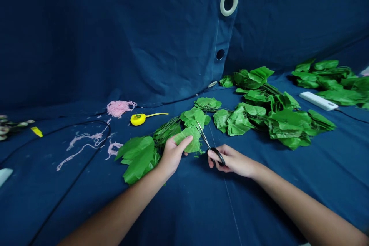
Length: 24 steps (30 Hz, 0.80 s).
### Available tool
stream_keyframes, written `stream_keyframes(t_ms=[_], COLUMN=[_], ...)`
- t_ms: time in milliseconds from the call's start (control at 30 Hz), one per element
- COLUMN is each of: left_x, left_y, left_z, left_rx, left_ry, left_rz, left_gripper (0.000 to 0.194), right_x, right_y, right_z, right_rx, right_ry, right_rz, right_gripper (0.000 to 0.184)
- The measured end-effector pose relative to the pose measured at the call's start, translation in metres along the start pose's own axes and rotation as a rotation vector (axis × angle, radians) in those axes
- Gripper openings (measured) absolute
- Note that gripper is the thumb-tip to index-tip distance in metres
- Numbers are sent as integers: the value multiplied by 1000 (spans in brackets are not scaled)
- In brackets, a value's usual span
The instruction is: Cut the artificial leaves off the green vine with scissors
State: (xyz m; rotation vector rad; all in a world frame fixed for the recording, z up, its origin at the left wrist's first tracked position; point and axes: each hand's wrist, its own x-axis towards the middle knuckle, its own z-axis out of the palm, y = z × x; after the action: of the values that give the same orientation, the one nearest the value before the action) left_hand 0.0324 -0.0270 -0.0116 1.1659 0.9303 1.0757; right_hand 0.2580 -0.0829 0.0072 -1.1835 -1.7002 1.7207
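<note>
Trimming looks underway: left hand (172,154) pinches a thin green artificial leaf (195,140) over dark-blue cloth (187,209); right hand (230,159) grips black-handled metal scissors (208,146), blades parted beside it. Few green clippings (196,156) below; remaining cuts unclear.

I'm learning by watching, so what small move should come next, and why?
Probably guide the scissors in the right hand along the leaf pinched by the left hand: the blades look slightly parted at its edge, and green scraps lie nearby.
</note>
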Motion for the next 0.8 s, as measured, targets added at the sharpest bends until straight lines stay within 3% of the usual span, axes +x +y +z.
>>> stream_keyframes(t_ms=[800], left_x=[1], left_y=[-6], left_z=[-2], left_rx=[38], left_ry=[63], left_rz=[-11], left_gripper=[29], right_x=[0], right_y=[2], right_z=[4], right_rx=[-38], right_ry=[48], right_rz=[2], right_gripper=[61])
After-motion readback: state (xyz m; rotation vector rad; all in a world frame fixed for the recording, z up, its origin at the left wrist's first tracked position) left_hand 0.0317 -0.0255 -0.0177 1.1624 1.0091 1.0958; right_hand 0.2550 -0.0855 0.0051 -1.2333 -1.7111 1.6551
